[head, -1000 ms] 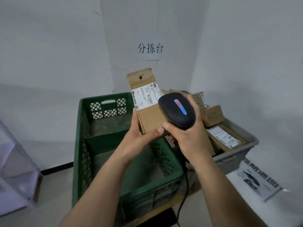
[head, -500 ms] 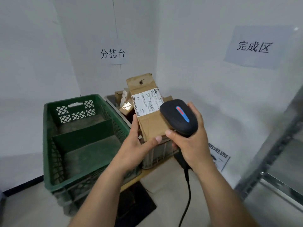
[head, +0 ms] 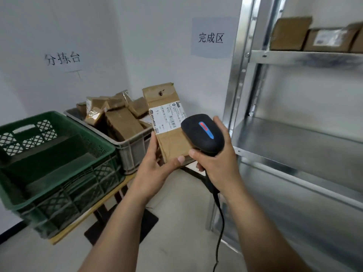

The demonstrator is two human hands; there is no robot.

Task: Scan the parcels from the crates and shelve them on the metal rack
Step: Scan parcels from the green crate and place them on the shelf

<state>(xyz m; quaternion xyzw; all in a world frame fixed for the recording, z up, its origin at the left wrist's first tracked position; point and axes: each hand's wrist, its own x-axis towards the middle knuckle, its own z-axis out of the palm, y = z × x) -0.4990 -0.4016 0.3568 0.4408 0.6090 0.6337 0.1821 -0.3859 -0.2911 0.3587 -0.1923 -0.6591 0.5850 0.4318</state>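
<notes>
My left hand (head: 155,171) holds a flat brown cardboard parcel (head: 169,142) upright by its lower end, white label facing me. My right hand (head: 218,163) grips a black barcode scanner (head: 202,132) with a red and blue stripe, its head just right of the label and its cable hanging down. A grey crate (head: 133,150) piled with several brown parcels stands behind the held parcel. The metal rack (head: 294,138) fills the right side, its middle shelf bare, with brown parcels (head: 314,35) on the upper shelf.
An empty green crate (head: 59,173) sits left of the grey one on a low wooden table (head: 94,211). Two paper signs hang on the white wall. The rack's upright post (head: 237,85) stands just right of my hands.
The view has swung right: the crates shifted left and the metal rack came into sight. Both hands keep the same hold on the parcel and the scanner.
</notes>
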